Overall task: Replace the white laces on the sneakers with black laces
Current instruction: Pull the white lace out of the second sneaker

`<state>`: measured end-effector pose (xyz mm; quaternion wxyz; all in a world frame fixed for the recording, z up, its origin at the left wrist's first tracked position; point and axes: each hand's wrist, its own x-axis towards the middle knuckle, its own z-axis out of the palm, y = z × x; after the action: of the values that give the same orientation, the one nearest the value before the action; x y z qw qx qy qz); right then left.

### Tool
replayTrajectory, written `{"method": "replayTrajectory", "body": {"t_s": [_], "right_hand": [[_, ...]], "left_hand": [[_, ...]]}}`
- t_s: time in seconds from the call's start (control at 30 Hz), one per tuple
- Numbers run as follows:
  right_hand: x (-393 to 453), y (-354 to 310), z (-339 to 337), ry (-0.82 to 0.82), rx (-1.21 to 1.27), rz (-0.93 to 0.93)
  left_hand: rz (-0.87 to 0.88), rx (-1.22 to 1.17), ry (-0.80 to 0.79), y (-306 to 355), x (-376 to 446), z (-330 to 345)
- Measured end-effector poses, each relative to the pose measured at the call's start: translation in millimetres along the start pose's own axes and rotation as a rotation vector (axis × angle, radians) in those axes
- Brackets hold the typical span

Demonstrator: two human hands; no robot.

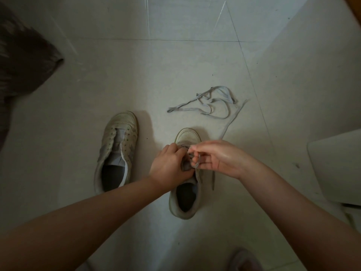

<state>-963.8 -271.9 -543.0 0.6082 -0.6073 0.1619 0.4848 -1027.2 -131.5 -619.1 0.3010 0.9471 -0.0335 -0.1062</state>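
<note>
two white sneakers are set on a pale tiled floor (136, 79), toes pointing away from the person. the left sneaker (117, 151) is seen with bare eyelets and its tongue exposed, no lace threaded through it. a loose white lace (207, 103) is spread in a tangle on the floor beyond the shoes, apart from both. the right sneaker (185, 194) is worked on by both hands over its eyelet area, and its toe cap is visible just past the fingers. the left hand (170, 166) is curled over the tongue and upper of this shoe, fingers closed on it. the right hand (216, 159) is held just beside it, with thumb and forefinger pinched on a loop of the partly threaded white lace (232, 118), whose free end is trailed across the floor toward the loose tangle. a short strand is hung down the right side of the shoe. a dark blurred shape (21, 61) is seen at the upper left, and a pale flat object (338, 163) at the right edge; neither can be identified. no black lace can be made out
</note>
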Motion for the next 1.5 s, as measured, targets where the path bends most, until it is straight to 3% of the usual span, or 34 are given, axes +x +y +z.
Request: {"method": "replayTrajectory", "body": {"t_s": [0.1, 0.17, 0.23, 0.37, 0.47, 0.63, 0.7, 0.77, 0.87, 0.97, 1.07, 1.2, 1.27, 1.4, 1.5], "right_hand": [[-2.0, 1.7, -4.7, -0.019, -0.257, -0.145], [-2.3, -0.1, -4.8, 0.072, -0.49, -0.218], [-2.7, -5.4, -5.9, 0.151, -0.558, -0.236], [-6.8, -11.4, 4.5, -0.005, -0.111, -0.061], [-4.1, -6.1, 6.4, -0.019, 0.18, 0.001], [-4.0, -11.0, -2.1, -0.081, 0.252, -0.103], [-1.1, -6.1, 2.5, -0.085, 0.253, -0.145], [4.4, 2.8, 6.2, 0.045, 0.135, -0.216], [13.0, 19.9, -1.7, 0.298, -0.347, -0.318], [12.5, 44.6, -7.0, 0.239, -0.754, -0.361], [18.7, 60.9, -5.7, 0.297, -0.923, -0.556], [25.5, 60.4, -8.3, 0.395, -1.062, -0.583], [24.5, 59.8, -10.5, 0.369, -1.076, -0.577], [25.3, 60.9, -9.2, 0.37, -1.182, -0.58], [25.9, 60.9, -6.5, 0.369, -1.217, -0.592]], "left_hand": [[-0.004, -0.011, 0.014, -2.4, -0.2, 1.7], [0.011, -0.015, 0.044, -3.1, -1.2, 3.3], [0.012, -0.017, 0.051, -3.7, -1.7, 4.7], [0.028, 0.001, 0.072, -3.1, 1.1, 6.0], [0.054, 0.013, 0.05, -5.0, 1.0, 6.7], [0.061, -0.23, 0.337, -1.0, -4.2, -9.2], [0.129, -0.248, 0.311, 3.4, -4.2, -12.7], [0.111, -0.252, 0.198, 5.5, -5.6, -14.6], [-0.07, -0.483, 0.082, 3.6, 0.3, -18.7], [-0.262, -0.773, -0.049, 4.1, 7.4, -29.6], [-0.31, -0.96, -0.147, 9.7, 9.3, -35.0], [-0.599, -1.487, -0.08, 5.4, 18.7, -44.4], [-0.666, -1.578, 0.014, -6.4, 24.5, -47.8], [-0.67, -1.418, 0.086, -17.8, 26.5, -50.7], [-0.674, -0.922, 0.093, -21.7, 22.6, -49.9]]}}
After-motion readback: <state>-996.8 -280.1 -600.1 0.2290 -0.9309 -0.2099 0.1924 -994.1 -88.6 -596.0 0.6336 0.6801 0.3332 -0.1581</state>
